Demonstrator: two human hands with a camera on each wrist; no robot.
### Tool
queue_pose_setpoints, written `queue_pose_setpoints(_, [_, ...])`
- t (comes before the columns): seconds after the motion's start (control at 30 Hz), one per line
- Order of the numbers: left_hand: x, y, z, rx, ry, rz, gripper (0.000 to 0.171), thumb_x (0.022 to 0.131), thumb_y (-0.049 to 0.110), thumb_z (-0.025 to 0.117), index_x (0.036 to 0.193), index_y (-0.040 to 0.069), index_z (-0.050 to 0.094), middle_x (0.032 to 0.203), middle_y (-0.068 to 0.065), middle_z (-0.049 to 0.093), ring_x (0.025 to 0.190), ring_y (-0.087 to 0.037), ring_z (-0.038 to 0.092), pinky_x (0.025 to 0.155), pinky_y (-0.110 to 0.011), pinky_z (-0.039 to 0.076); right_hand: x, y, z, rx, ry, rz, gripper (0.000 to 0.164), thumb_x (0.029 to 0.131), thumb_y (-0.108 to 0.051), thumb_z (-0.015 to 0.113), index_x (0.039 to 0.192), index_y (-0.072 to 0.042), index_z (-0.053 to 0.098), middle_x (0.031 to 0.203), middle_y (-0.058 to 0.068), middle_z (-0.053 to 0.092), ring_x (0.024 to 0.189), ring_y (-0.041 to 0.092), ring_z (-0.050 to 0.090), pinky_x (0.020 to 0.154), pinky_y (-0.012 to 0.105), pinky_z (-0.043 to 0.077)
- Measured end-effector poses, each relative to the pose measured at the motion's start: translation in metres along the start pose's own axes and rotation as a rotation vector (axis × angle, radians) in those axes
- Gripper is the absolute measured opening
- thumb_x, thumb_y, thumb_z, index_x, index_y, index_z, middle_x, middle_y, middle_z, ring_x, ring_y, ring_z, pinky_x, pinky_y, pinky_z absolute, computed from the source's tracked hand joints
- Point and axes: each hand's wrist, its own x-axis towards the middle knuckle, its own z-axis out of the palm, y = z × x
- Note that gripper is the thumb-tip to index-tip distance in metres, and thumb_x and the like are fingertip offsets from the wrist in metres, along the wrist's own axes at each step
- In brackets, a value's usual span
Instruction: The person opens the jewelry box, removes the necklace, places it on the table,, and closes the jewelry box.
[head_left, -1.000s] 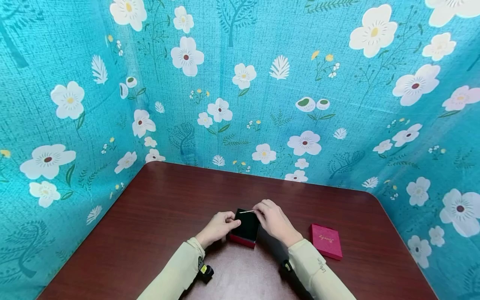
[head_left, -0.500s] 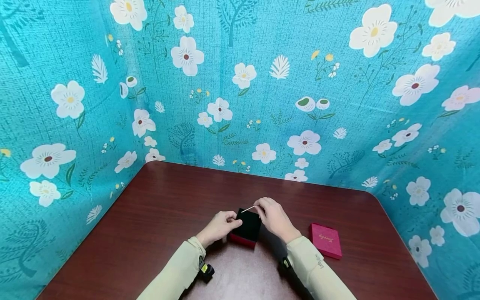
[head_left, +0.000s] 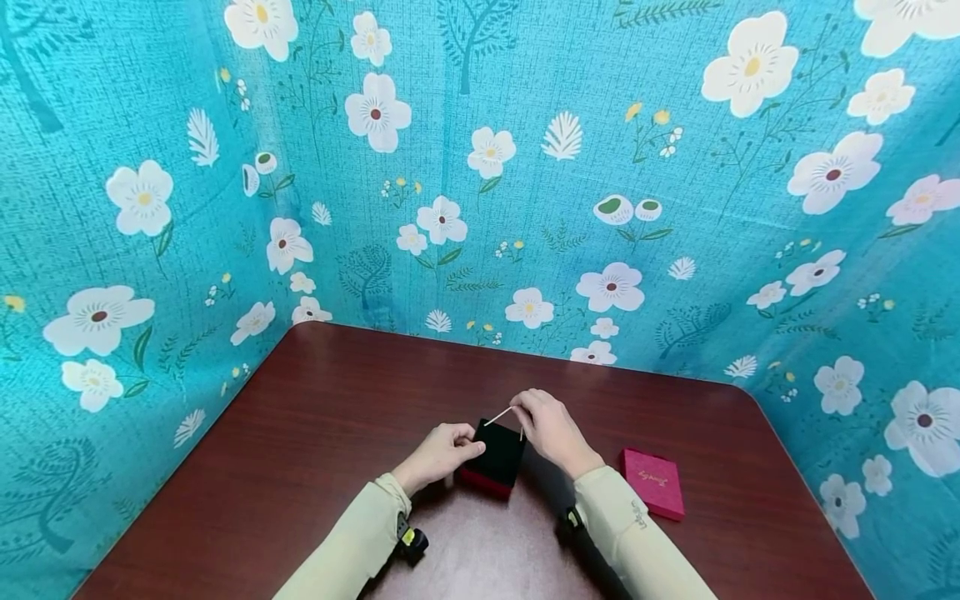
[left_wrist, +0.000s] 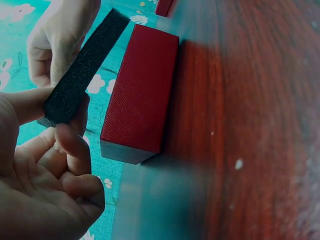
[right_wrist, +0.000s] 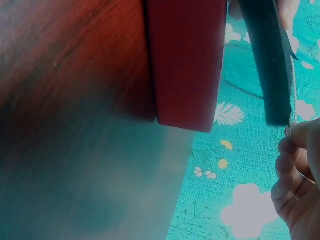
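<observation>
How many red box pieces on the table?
2. The dark-red rectangular box is beneath the black foam pad; the flat crimson square piece with gold lettering lies to the right of the right hand. Others may be hidden.

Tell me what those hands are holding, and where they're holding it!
Left hand: a black pad, by one edge. Right hand: a thin pale chain, pinched partway along.

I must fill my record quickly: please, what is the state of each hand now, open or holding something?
Left hand: closed, holding the black pad.
Right hand: closed, pinching the thin pale strand.
</observation>
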Motion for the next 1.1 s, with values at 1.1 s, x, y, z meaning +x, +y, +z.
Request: queue_pose_setpoints(1.1, [-0.0015,-0.0015,-0.0012,0.006,-0.05,0.052,0.012,0.092,0.021,0.062,0.083,0.013,0.062,0.073,0.007,0.058,0.053,-0.008,0.05,0.061,-0.026,0.045,0.0104,0.0099,-0.0009,-0.005,0.007,0.043,0.004,0.089,-0.008,0.064,0.092,-0.01,0.067,0.087,-0.003,0.06,0.078,0.012,0.056,0.069,0.031,0.049])
